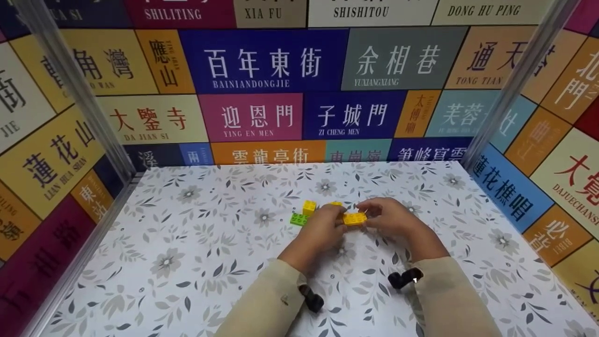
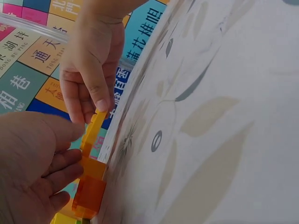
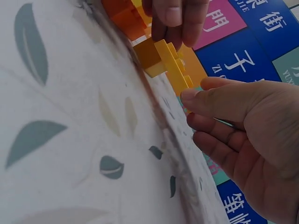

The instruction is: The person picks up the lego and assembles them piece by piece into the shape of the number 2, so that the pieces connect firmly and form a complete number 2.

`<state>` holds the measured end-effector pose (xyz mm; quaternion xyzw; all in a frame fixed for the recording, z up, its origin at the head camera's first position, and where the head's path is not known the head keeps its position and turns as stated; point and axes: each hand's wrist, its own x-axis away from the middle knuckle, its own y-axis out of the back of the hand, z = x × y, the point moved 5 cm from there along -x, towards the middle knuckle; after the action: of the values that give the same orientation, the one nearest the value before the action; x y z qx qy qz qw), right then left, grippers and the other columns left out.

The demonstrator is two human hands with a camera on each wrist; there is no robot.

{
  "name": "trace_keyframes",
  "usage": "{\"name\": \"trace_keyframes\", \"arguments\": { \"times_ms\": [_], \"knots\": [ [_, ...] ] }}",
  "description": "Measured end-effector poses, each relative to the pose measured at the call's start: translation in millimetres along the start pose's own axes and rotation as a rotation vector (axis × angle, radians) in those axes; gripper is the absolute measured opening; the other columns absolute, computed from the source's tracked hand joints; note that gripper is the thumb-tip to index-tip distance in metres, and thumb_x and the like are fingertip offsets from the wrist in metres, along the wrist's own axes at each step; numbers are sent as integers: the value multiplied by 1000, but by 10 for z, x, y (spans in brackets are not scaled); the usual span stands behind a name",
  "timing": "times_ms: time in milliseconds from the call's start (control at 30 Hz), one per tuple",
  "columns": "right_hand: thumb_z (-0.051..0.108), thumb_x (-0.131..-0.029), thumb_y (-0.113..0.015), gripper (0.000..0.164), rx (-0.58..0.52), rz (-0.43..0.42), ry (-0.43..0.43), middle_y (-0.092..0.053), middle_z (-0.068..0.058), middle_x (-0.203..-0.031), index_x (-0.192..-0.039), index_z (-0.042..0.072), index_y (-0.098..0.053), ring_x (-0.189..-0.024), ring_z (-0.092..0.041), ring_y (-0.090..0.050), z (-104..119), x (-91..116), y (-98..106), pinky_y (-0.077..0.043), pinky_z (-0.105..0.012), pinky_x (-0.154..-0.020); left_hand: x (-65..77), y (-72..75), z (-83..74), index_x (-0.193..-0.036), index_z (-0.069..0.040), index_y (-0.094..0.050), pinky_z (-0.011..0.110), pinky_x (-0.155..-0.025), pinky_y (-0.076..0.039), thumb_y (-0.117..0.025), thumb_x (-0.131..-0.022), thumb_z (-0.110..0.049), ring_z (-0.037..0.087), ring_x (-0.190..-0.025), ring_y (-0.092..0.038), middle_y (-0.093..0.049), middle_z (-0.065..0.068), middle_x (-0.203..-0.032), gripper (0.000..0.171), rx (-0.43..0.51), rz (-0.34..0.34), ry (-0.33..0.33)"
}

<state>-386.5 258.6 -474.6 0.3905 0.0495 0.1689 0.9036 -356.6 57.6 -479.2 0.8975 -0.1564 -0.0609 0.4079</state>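
My right hand (image 1: 393, 217) pinches the far end of a studded yellow toy building brick (image 3: 174, 67) between thumb and fingertips. That brick stands tilted in the right wrist view, beside a thicker yellow block (image 3: 152, 58). From the other side my left hand (image 1: 323, 229) grips at the yellow bricks with curled fingers, its thumb close to the pinched brick in the left wrist view. An orange brick (image 2: 88, 196) sits next to the thicker block, below the left fingers. Left of that hand lie a green brick (image 1: 298, 219) and an upright yellow brick (image 1: 309, 207). The left palm hides part of the row.
A white tabletop with a grey leaf and flower print (image 1: 187, 243) lies under the bricks. Panels with coloured street-name signs (image 1: 262, 61) wall in the back and both sides. Clear posts (image 1: 510, 89) stand at the corners. Black wrist devices (image 1: 405, 278) are on both sleeves.
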Motion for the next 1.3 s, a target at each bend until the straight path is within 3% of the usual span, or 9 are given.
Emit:
{"name": "trace_keyframes", "arguments": {
  "times_ms": [133, 333, 600, 900, 1300],
  "knots": [
    [12, -93, -76, 44, 8, 2, 43, -76, -10, -131, -137, 12, -72, -114, -27, -70, 90, 23, 33, -55, -46, -103, -15, 48, 26, -145, -20, -64, 36, -121, -48, -75, -102, -20, 14, -128, -60, -65, -2, -145, 45, 82, -38, 12],
    [12, -93, -78, 42, -31, 3, 107, -76, -16, -130, -134, 5, -72, -116, -30, -72, 178, 52, 51, -56, -48, -105, -23, 97, 17, -141, -14, -69, 34, -114, -53, -80, -97, -17, 21, -118, -64, -71, 0, -129, 45, 126, -83, -5],
    [14, -95, -78, 45, -48, 0, 79, -75, -14, -134, -139, 6, -69, -123, -32, -71, 257, 65, 63, -52, -56, -114, -8, 202, 38, -136, -12, -71, 34, -107, -56, -81, -96, -16, 20, -116, -68, -73, 2, -126, 41, 185, -121, -48],
    [23, -98, -79, 45, -27, -10, 34, -74, -7, -136, -141, 13, -70, -129, -31, -69, 435, 37, 4, -49, -59, -117, 36, 402, 158, -128, -19, -73, 36, -108, -58, -85, -94, -23, 19, -120, -68, -72, -3, -125, 36, 285, -104, 17],
    [23, -96, -81, 41, -70, -59, 70, -76, -4, -133, -135, 16, -74, -127, -30, -70, 769, 77, -231, -52, -58, -115, 248, 723, 387, -127, -15, -74, 37, -104, -60, -85, -93, -25, 17, -114, -72, -76, -2, -120, 37, 286, -80, -42]
  ]
}}
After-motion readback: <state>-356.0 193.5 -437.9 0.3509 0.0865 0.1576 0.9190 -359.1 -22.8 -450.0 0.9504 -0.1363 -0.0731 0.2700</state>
